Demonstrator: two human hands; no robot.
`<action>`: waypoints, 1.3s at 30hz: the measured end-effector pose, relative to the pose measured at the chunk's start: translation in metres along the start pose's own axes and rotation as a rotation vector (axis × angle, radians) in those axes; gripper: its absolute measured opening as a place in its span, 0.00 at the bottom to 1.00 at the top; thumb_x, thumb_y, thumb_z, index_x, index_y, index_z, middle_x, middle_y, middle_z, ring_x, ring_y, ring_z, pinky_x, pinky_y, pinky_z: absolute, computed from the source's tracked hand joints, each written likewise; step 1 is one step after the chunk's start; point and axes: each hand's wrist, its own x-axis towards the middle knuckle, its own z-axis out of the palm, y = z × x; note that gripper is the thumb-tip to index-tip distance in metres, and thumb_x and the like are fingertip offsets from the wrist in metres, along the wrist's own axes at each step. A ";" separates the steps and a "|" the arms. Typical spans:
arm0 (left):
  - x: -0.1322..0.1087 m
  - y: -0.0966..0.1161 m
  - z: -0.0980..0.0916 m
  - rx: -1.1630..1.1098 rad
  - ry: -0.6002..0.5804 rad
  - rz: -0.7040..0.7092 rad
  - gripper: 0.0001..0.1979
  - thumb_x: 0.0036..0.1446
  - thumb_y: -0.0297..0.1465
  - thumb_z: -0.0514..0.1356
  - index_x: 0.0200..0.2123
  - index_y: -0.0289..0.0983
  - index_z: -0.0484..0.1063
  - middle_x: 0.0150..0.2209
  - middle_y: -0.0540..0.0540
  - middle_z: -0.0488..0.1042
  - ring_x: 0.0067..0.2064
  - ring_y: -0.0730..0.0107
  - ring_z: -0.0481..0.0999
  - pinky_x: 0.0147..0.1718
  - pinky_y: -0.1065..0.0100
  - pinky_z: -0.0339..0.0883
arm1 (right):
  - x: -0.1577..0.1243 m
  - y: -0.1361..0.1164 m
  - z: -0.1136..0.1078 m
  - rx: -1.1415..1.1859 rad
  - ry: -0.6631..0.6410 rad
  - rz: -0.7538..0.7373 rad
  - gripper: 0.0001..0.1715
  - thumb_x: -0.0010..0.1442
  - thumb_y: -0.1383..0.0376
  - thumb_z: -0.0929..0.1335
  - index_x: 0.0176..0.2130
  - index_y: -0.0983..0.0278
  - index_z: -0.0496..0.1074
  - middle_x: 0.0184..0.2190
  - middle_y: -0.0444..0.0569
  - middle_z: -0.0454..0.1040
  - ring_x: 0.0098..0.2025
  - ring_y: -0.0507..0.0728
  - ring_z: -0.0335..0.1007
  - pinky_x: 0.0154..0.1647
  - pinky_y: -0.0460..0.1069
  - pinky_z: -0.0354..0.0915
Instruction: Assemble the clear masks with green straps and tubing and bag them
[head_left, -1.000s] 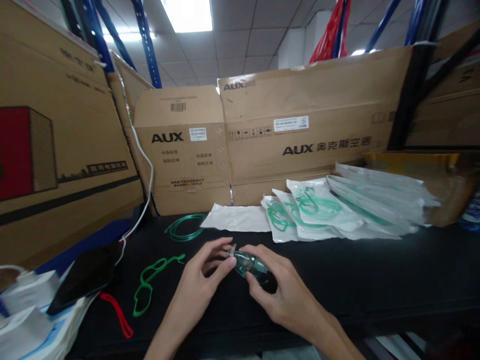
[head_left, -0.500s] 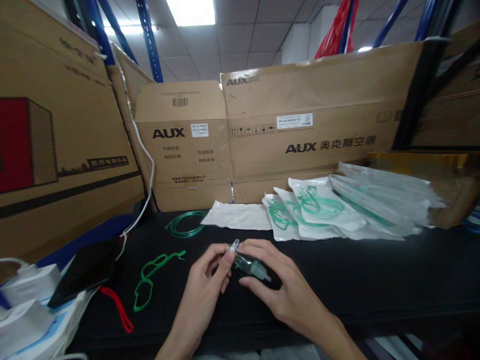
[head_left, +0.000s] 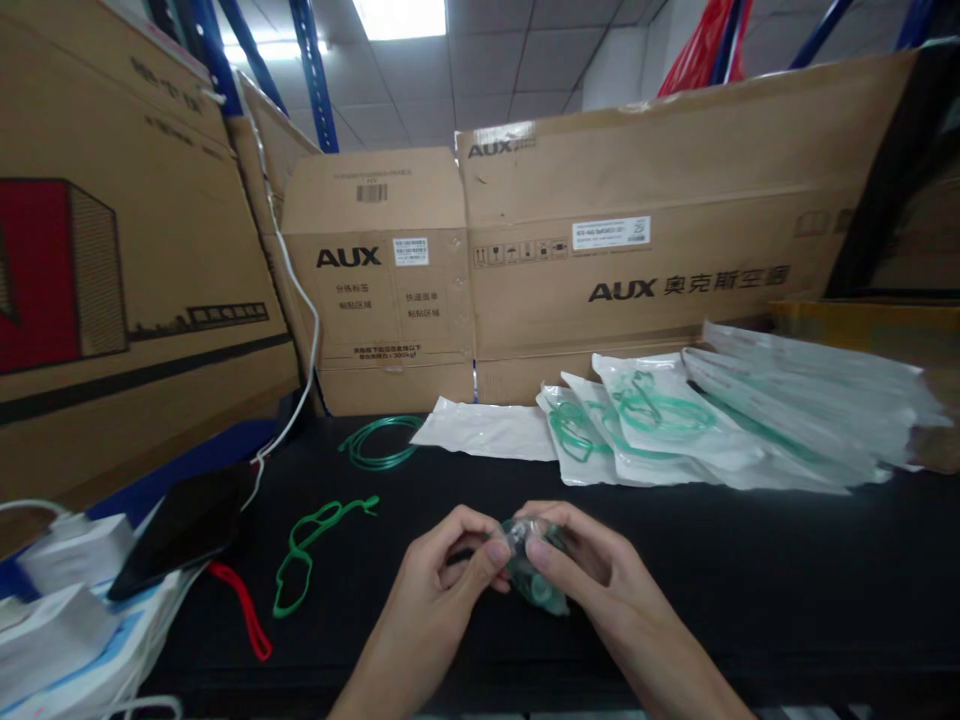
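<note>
Both hands meet over the black table (head_left: 750,560) near its front edge. My left hand (head_left: 450,570) and my right hand (head_left: 592,575) pinch a small clear green plastic mask piece (head_left: 534,580) between their fingertips. The fingers hide most of it. A green elastic strap (head_left: 311,550) lies flat on the table to the left of my hands. Farther back lies a coil of green tubing (head_left: 379,443).
Several sealed white pouches with green tubing (head_left: 660,420) fan out at the back right, beside an empty white pouch (head_left: 487,432). AUX cardboard boxes (head_left: 600,260) wall the back and left. A black phone (head_left: 180,525), a red band (head_left: 244,610) and white packs (head_left: 60,600) lie at the left.
The mask piece has turned in my fingers and come lower and closer to me. Both hands have closed more tightly round it. The view has shifted slightly.
</note>
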 end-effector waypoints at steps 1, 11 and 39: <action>0.000 -0.001 0.000 -0.007 -0.001 -0.017 0.16 0.61 0.43 0.64 0.35 0.35 0.75 0.34 0.47 0.74 0.35 0.71 0.74 0.36 0.72 0.73 | -0.001 0.001 -0.001 0.022 -0.005 0.020 0.17 0.63 0.52 0.71 0.41 0.63 0.75 0.42 0.48 0.74 0.49 0.57 0.70 0.49 0.47 0.64; 0.001 -0.008 -0.004 -0.005 -0.041 -0.025 0.16 0.59 0.43 0.65 0.35 0.34 0.77 0.35 0.45 0.72 0.32 0.72 0.70 0.22 0.77 0.68 | -0.006 0.006 -0.003 0.030 0.039 0.062 0.15 0.63 0.55 0.72 0.45 0.62 0.78 0.45 0.51 0.76 0.49 0.58 0.72 0.49 0.50 0.66; 0.001 -0.011 -0.003 0.105 0.000 -0.069 0.12 0.59 0.38 0.64 0.31 0.35 0.72 0.22 0.53 0.66 0.17 0.79 0.63 0.10 0.80 0.58 | -0.003 0.009 0.001 -0.255 0.161 -0.345 0.06 0.61 0.69 0.73 0.36 0.59 0.81 0.38 0.49 0.79 0.46 0.57 0.75 0.46 0.49 0.71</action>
